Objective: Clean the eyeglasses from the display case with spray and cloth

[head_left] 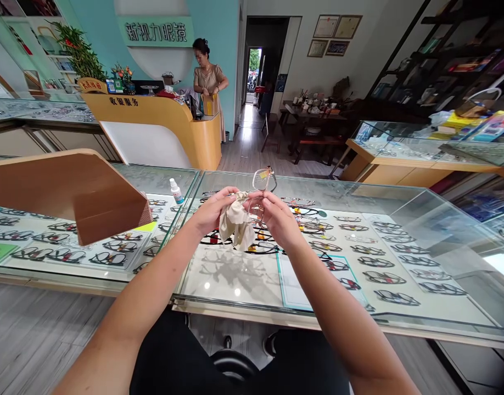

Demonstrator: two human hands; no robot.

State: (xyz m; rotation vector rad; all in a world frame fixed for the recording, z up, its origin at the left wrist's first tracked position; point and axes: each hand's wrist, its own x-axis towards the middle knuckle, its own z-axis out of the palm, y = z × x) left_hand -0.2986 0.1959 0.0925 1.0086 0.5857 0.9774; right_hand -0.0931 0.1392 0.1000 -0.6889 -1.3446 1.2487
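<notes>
Both of our hands meet above the glass counter [359,197]: our left hand [211,211] is closed on a cream cleaning cloth [236,226], and our right hand [276,215] pinches a pair of clear-framed glasses [262,184] by the lower lens. The glasses stand nearly upright, their long axis running from the right fingers up and slightly away from us, with 1 lens free above the hands and the other pressed into the cloth between the 2 thumbs. The cloth hangs down from the left fingers, touching the lower lens, so the left hand is the nearer one to the part being wiped. Under the glasses, inside the counter, lie rows of display frames [384,263]. Left of the glasses a small spray bottle [177,192] stands on the glass, and farther left a wooden stand [91,192]. Well beyond the glasses, another person [208,77] stands at the yellow reception desk [165,118].
</notes>
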